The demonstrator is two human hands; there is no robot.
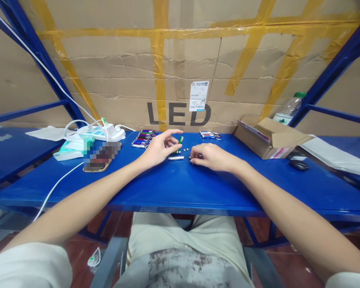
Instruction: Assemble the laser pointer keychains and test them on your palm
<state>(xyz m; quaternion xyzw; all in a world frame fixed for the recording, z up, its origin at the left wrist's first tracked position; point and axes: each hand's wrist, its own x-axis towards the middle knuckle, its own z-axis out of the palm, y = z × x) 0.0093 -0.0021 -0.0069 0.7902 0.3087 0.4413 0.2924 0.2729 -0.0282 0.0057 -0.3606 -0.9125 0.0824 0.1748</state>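
Note:
My left hand [159, 149] is over the middle of the blue table, index finger stretched out and the other fingers curled toward the thumb. A slim green piece [181, 140] stands at its thumb and curled fingers, seemingly held there; the thumb hides part of it. Below the thumb lies a short silver metal tube [176, 158]. Small round silver pieces [185, 149], resembling button cells, rest between my hands. To their right, my right hand [208, 157] has its fingers bent and pinched together at the tabletop. Something small and dark shows at the fingertips, too little to name.
Behind my left hand lies a pile of coloured metal penlight-like tubes [142, 138]; a smaller group [209, 135] lies behind my right. A phone [102, 157], power strip [103, 131] and cables are left. An open carton [268, 138], black mouse [299, 165] and bottle [289, 108] are right.

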